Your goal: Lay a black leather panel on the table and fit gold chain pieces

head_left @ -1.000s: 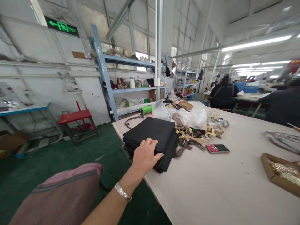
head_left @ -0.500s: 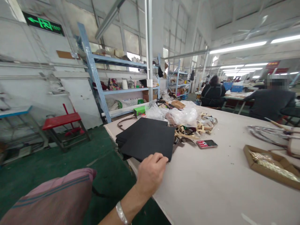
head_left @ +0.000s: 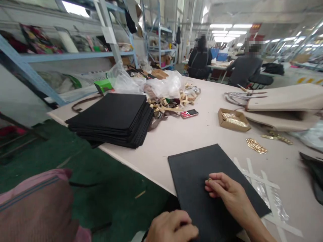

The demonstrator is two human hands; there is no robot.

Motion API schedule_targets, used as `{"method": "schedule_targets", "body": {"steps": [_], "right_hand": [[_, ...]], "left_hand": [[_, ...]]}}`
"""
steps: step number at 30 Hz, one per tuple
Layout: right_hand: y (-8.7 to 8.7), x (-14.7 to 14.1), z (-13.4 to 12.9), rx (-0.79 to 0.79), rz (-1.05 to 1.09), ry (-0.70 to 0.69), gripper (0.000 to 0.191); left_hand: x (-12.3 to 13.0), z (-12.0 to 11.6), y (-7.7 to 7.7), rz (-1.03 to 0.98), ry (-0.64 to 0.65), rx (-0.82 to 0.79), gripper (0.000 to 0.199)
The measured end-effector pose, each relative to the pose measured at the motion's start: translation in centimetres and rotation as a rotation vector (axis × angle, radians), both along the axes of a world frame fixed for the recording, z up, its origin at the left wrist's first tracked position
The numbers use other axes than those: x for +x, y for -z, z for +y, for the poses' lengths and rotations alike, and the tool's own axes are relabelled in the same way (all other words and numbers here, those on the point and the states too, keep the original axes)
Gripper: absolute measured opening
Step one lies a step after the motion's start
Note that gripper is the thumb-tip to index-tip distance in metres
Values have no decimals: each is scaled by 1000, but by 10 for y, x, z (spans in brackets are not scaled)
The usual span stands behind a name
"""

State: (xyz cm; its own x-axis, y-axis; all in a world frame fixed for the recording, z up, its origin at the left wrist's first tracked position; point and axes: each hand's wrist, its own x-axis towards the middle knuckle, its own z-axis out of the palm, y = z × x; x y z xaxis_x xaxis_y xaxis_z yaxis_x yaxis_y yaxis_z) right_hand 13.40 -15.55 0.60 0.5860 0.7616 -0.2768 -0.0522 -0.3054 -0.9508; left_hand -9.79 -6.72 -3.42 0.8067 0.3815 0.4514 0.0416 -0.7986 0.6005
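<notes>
A black rectangular sheet (head_left: pixel 194 168) lies flat at the table's near edge. Over its middle is my right hand (head_left: pixel 227 193), thumb and fingers pinched together; a tiny gold-coloured bit shows at the fingertips, too small to name. My left hand (head_left: pixel 174 226) is at the sheet's lower left edge, fingers bent and slightly apart, its thumb hidden. Further left, a thick stack of black sheets (head_left: pixel 113 112) sits on the table corner. Gold-coloured metal pieces (head_left: pixel 256 146) lie in a small pile beyond the sheet on the right.
A cardboard box (head_left: pixel 222 125) holds gold pieces. Nearby are a red phone (head_left: pixel 189 113), plastic bags (head_left: pixel 166 85) and strap scraps (head_left: pixel 184 101). Taped clear packets (head_left: pixel 275 200) lie right of the sheet, a beige bag (head_left: pixel 282 99) behind. Two people sit further off.
The view has swung right and down. My left hand has left the stack and is now lower, by a single black sheet in front of me. My right hand has come into view.
</notes>
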Motion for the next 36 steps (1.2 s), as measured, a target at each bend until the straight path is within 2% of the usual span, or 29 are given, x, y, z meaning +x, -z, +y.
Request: {"method": "schedule_targets", "body": {"steps": [3, 5, 7, 9, 12, 14, 18, 21, 24, 36], "right_hand": [[10, -4, -2, -43, -18, -29, 41], [11, -3, -2, -75, -45, -41, 38], [8, -3, -1, -98, -50, -44, 38], [4, -2, 2, -99, -29, -54, 38], [-3, -2, 7, -84, 28, -88, 37], [-7, -1, 9, -98, 67, -113, 36], [-9, 3, 13, -147, 95, -161, 34], [-10, 4, 14, -155, 95, -187, 32], [-11, 4, 13, -154, 112, -193, 30], [-9, 2, 10, -146, 120, -206, 24]], "left_hand": [[-8, 10, 2, 122, -241, -650, 30], [-4, 18, -4, 180, -337, -989, 37], [4, 22, -14, 185, -310, -1200, 49], [13, 22, -26, 176, -235, -1327, 57], [29, 21, -47, 102, -87, -1483, 46], [40, 23, -60, 81, -26, -1551, 40], [63, 33, -70, 224, -57, -1607, 44], [75, 35, -66, 275, -93, -1668, 45], [80, 32, -61, 299, -156, -1688, 35], [72, 21, -46, 352, -193, -1597, 42]]}}
